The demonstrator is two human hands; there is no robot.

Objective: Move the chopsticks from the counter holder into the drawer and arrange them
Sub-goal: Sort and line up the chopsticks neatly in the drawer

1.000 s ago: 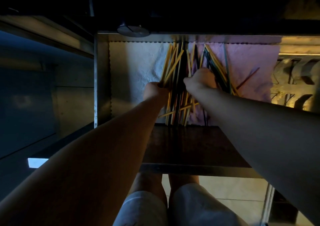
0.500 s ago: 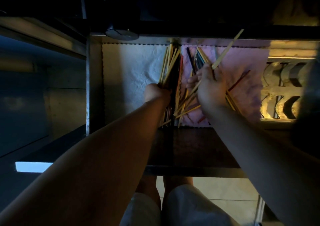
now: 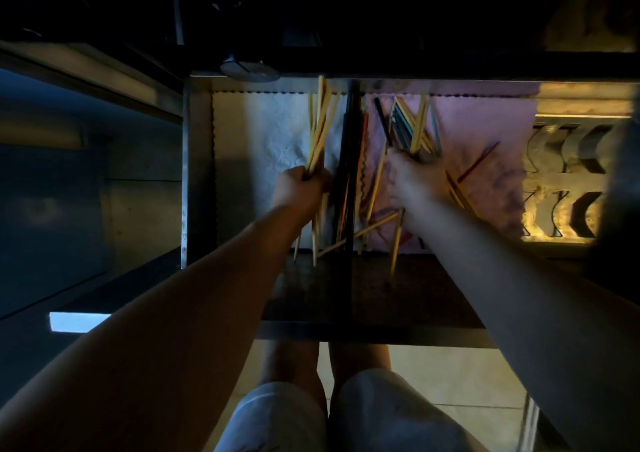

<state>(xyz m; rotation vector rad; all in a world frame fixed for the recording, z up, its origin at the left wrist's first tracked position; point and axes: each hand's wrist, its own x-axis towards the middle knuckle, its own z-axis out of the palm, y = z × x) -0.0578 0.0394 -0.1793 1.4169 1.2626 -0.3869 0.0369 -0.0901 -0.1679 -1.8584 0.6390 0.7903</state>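
Fingers of the left hand (image 3: pixel 299 190) clench yellow chopsticks (image 3: pixel 320 129) in the drawer (image 3: pixel 197 174). Those of the right hand (image 3: pixel 414 180) grasp a mixed-colour bunch (image 3: pixel 410 129) over the pink cloth (image 3: pixel 485 140)

You lowered your right hand (image 3: pixel 414 183) from where it had hung raised over the pink cloth (image 3: pixel 485 133) onto the chopsticks (image 3: pixel 412 129) there. The pale one you had held angled up to the far right came down, and your fingers closed round a fanned, coloured bunch.
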